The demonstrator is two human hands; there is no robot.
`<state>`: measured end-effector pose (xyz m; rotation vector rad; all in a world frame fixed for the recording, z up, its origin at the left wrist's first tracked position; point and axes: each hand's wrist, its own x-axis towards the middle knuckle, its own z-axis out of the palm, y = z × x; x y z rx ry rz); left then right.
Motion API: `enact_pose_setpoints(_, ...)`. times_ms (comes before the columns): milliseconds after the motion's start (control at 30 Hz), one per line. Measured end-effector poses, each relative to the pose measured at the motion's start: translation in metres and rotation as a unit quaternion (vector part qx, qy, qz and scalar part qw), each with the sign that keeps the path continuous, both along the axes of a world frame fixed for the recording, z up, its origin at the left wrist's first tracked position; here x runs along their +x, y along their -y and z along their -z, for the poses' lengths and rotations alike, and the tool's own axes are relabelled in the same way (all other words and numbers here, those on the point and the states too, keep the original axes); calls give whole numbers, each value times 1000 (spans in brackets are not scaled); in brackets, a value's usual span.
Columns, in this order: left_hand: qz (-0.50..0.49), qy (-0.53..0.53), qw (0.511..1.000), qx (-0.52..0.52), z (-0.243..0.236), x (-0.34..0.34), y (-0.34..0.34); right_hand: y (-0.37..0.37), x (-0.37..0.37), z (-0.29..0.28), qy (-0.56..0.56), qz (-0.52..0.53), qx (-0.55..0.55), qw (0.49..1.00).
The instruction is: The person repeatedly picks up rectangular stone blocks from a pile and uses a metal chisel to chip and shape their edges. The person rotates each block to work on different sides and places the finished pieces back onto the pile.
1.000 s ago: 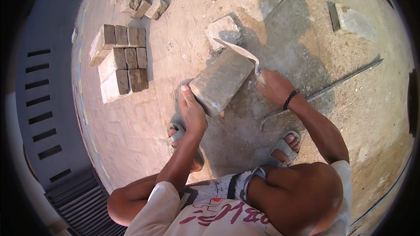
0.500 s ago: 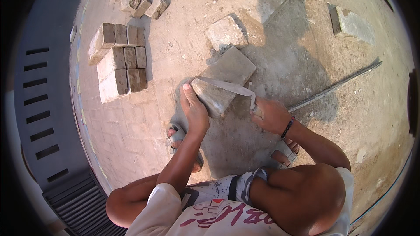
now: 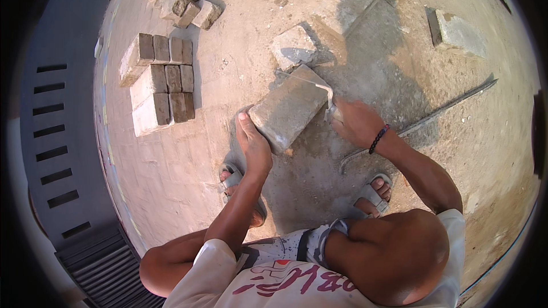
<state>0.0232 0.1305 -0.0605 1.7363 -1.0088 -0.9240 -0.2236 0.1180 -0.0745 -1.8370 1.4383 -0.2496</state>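
A grey, rectangular concrete block point(image 3: 285, 115) lies tilted in front of me, its surface worn and dusty. My left hand point(image 3: 254, 147) grips its near left end, thumb on the upper edge and the other fingers mostly hidden. In my right hand point(image 3: 359, 122), closed around the handle, is a trowel point(image 3: 327, 87) with a bent metal neck. The blade appears thin, almost edge-on, over the block's far end. Just beyond sits a rough, broken block piece point(image 3: 294, 45), partly in shadow.
Small blocks point(image 3: 151, 82) stand stacked at the left, with a loose heap point(image 3: 185, 5) behind them. A large slab point(image 3: 348, 8) and another block point(image 3: 459, 33) lie farther off. A long metal bar point(image 3: 445, 110) with a hooked end rests on the right. A dark slotted gate point(image 3: 48, 154) borders the left.
The trowel has moved away from me, from the block's near part to its far end. My right hand has shifted slightly right and up; my left hand keeps its hold.
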Motion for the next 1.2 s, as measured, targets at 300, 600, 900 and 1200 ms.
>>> enact_pose_setpoints(300, -33, -7, 999, 12, 4, 6, -5, 0, 0, -15, -41, -41, 9, 998)
enact_pose_setpoints(600, -55, -32, 998, -15, 16, 18, -3, 4, 9, -21, -19, -50, 29, 998)
enact_pose_setpoints(900, -19, -35, 999, 20, 22, 12, -4, -3, -19, 26, -32, 75, 16, 997)
enact_pose_setpoints(1200, -15, -17, 1000, 12, 34, 14, -4, -48, 21, -11, 117, -44, 49, 991)
